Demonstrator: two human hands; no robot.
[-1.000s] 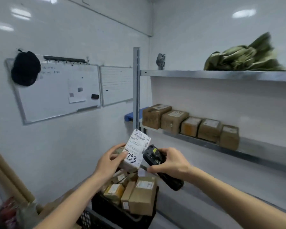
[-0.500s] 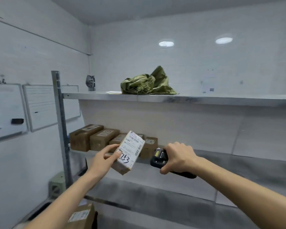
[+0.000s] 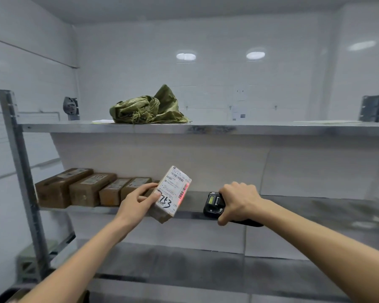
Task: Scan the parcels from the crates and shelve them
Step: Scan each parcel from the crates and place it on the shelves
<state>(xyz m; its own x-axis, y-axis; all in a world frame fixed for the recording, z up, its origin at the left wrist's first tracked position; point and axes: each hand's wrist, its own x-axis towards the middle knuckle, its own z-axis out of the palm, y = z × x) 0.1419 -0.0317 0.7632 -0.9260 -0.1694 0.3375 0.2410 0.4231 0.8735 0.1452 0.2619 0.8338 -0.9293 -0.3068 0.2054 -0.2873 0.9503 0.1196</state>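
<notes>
Nearest to you, both your forearms are reaching forward from the bottom corners of the view. Your left hand (image 3: pixel 138 202) is gripping a small brown parcel (image 3: pixel 172 196), with the thumb pressing on its white label near the handwritten black number and the fingers curling round its left side. You are holding the parcel tilted, label toward you, in the air in front of the middle shelf (image 3: pixel 315 206). A red line of light is falling across the barcode on the right part of the label.

Just to the right, and apart from the parcel, your right hand (image 3: pixel 239 201) is wrapping round a black handheld scanner (image 3: pixel 213 204), its small lit screen facing you and its head pointing toward the parcel.

Behind your left hand, a row of brown boxes (image 3: pixel 83 189) is sitting side by side on the left end of the middle shelf, each touching its neighbour, white labels on their tops. A grey metal upright (image 3: pixel 20 171) is carrying the shelves at the left.

Farther up, a crumpled green sack (image 3: pixel 149 108) is lying on the top shelf (image 3: pixel 228 128), with a flat pale sheet just beside it on the left. White tiled wall is standing behind everything, reflecting ceiling lights.
</notes>
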